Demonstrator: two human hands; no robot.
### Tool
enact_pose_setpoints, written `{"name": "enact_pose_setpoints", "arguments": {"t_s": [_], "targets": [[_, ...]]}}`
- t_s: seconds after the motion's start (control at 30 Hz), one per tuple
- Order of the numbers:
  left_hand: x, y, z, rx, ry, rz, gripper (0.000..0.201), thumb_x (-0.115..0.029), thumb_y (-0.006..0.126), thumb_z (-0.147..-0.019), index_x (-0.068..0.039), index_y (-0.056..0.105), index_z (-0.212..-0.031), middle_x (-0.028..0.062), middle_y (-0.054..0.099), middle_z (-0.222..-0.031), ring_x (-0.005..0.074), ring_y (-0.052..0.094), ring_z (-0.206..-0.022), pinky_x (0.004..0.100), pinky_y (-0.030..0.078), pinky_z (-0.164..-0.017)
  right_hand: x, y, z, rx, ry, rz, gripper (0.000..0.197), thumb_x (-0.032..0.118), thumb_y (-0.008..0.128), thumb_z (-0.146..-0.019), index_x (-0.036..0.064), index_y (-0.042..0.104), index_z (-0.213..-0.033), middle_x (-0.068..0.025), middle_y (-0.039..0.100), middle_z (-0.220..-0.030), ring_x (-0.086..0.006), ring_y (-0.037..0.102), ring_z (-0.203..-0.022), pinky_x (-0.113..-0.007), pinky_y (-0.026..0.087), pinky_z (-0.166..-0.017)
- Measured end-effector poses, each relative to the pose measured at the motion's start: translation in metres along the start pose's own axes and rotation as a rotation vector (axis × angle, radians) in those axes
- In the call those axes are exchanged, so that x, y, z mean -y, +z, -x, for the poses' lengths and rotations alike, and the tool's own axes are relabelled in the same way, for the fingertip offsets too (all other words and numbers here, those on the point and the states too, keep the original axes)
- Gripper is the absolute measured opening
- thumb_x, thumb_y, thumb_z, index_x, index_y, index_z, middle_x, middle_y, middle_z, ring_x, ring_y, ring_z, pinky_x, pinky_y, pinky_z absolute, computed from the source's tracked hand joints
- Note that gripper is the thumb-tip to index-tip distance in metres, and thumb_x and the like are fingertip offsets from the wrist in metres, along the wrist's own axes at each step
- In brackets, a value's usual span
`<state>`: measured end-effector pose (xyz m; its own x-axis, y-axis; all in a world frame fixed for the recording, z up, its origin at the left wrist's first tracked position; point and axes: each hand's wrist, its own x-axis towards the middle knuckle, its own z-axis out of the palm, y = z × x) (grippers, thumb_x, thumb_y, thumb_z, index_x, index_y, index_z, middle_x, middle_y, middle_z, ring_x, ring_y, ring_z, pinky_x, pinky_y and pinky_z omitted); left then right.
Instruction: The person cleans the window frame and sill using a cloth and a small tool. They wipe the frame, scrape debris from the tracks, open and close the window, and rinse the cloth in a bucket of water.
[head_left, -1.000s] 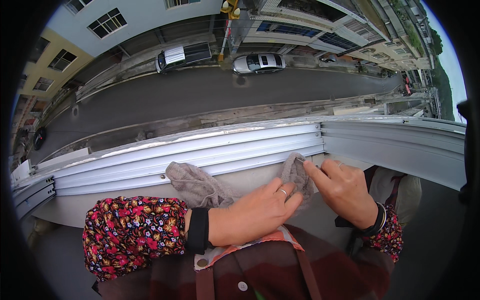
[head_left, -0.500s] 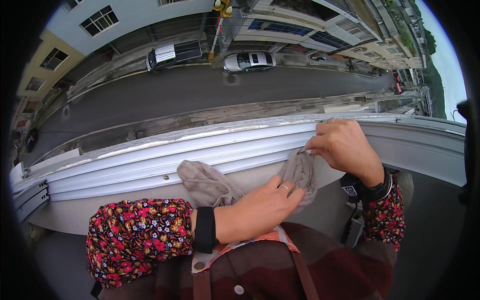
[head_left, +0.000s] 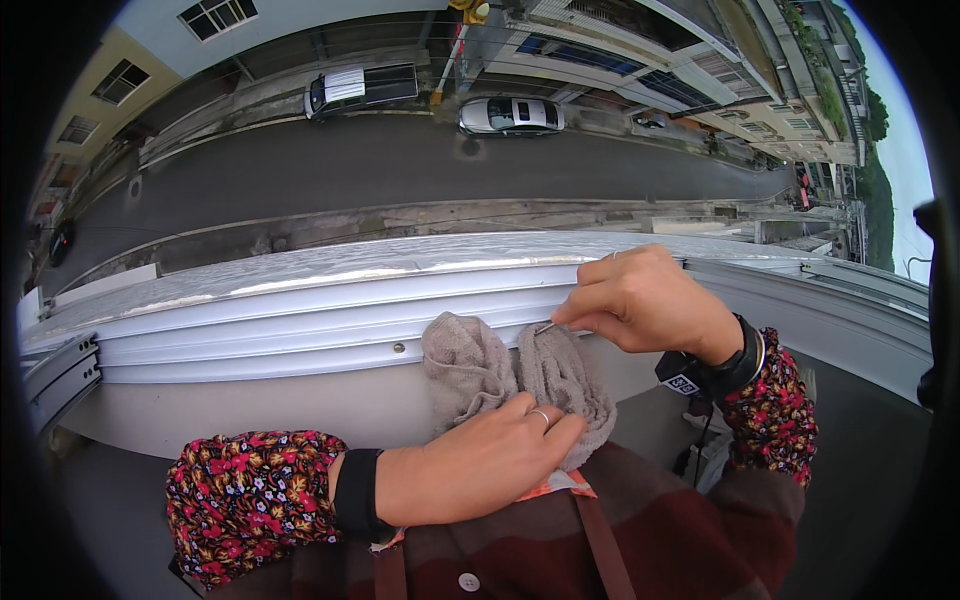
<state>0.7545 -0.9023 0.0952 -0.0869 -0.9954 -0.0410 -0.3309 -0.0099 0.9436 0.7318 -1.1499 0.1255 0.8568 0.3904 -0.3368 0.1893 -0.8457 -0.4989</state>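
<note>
A grey-brown cloth (head_left: pixel 465 365) lies bunched in two lobes over the pale sill and the lower edge of a white metal window track (head_left: pixel 250 335). My left hand (head_left: pixel 490 455) is closed on the near part of the cloth, its fingertips partly hidden. At the cloth's right lobe, my right hand (head_left: pixel 645 305) pinches a thin, pale, stick-like piece (head_left: pixel 545 327). Its end touches the cloth by the track; most of the piece is hidden in the fingers.
A screw head (head_left: pixel 399 348) sits in the track, left of the cloth. Sliding frame ends (head_left: pixel 60 380) stand at the far left. Beyond the ledge (head_left: pixel 350 262) the view drops to a street (head_left: pixel 350 165) with a pickup (head_left: pixel 345 90) and a silver car (head_left: pixel 510 115).
Both hands have shifted left along the track. The cloth's right lobe has come left with them and now lies close against the left lobe. The view has shifted slightly.
</note>
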Motion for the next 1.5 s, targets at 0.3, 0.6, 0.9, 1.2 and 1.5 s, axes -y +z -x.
{"name": "enact_pose_setpoints", "arguments": {"t_s": [0.3, 0.6, 0.9, 1.2, 1.5], "targets": [[-0.011, -0.01, -0.002, -0.14, 0.008, 0.012, 0.04, -0.008, 0.062, -0.085, 0.0, 0.049, -0.122, 0.0144, 0.06, -0.106, 0.0327, 0.057, -0.097, 0.0393, 0.049, -0.084, 0.012, 0.011, -0.015, -0.135, -0.1, -0.061, 0.012, 0.016, 0.074, -0.078, 0.0164, 0.074, -0.089, -0.0018, 0.06, -0.071, -0.0251, 0.063, -0.066, -0.037, 0.047, -0.054], [-0.033, -0.028, 0.028, -0.313, -0.063, 0.175, 0.04, -0.008, 0.061, -0.085, -0.001, 0.048, -0.121, 0.0157, 0.059, -0.096, 0.0345, 0.055, -0.089, 0.043, 0.048, -0.079, 0.031, 0.005, -0.033, -0.188, -0.199, -0.101, 0.011, 0.018, 0.073, -0.08, 0.0152, 0.072, -0.091, -0.0029, 0.06, -0.071, -0.0259, 0.064, -0.064, -0.037, 0.049, -0.053], [-0.062, -0.034, 0.077, -0.554, -0.239, 0.2, 0.043, -0.01, 0.063, -0.085, -0.002, 0.051, -0.125, 0.0166, 0.061, -0.107, 0.0332, 0.057, -0.098, 0.0389, 0.048, -0.087, 0.077, -0.02, -0.082, -0.125, -0.378, 0.013, 0.011, 0.015, 0.069, -0.076, 0.0109, 0.067, -0.086, -0.0083, 0.061, -0.074, -0.0291, 0.066, -0.064, -0.041, 0.051, -0.051], [-0.002, -0.016, 0.136, -0.875, -0.532, 0.129, 0.043, -0.004, 0.066, -0.079, -0.001, 0.058, -0.121, 0.0128, 0.066, -0.114, 0.0275, 0.062, -0.104, 0.0361, 0.048, -0.093, 0.091, 0.037, -0.186, -0.191, -0.535, 0.084, 0.01, 0.012, 0.068, -0.074, 0.0076, 0.063, -0.082, -0.0117, 0.063, -0.077, -0.0315, 0.067, -0.068, -0.041, 0.052, -0.054], [0.005, 0.011, 0.206, -1.177, -0.156, 0.769, 0.039, -0.003, 0.071, -0.073, 0.0, 0.05, -0.106, 0.0139, 0.062, -0.102, 0.0197, 0.06, -0.088, 0.0311, 0.047, -0.08, 0.066, -0.011, -0.143, -0.164, -0.322, -0.298, 0.016, 0.016, 0.071, -0.086, 0.0038, 0.071, -0.096, -0.0109, 0.069, -0.082, -0.0244, 0.066, -0.072, -0.032, 0.05, -0.061]]}}
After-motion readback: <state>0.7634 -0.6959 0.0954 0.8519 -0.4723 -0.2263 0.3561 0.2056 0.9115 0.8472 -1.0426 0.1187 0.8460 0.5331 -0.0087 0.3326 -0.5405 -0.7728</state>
